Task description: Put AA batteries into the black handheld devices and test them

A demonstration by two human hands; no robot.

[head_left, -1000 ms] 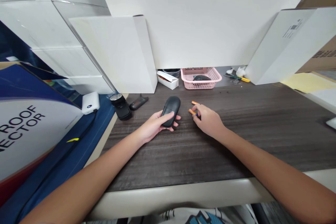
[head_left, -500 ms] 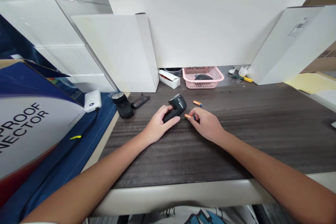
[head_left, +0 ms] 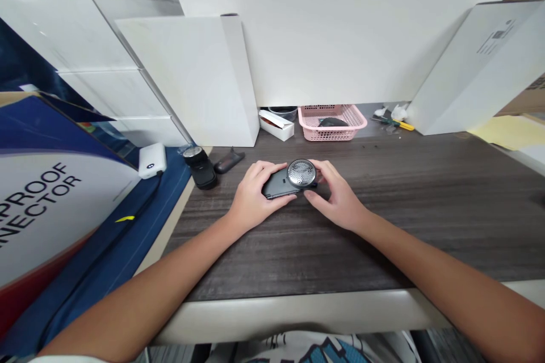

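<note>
Grey and flat, the gadget sits in the left hand, with the thumb and fingers bent snugly on its sides. Its shiny round end points to the right hand, which is half curled there; its fingertips are partly hidden, so I can't tell if they pinch anything. Far left of the grip, big letters on a box say "PROOF" and "NNECTOR", cut off in front. Far right, a white box's label is too small to read.
</note>
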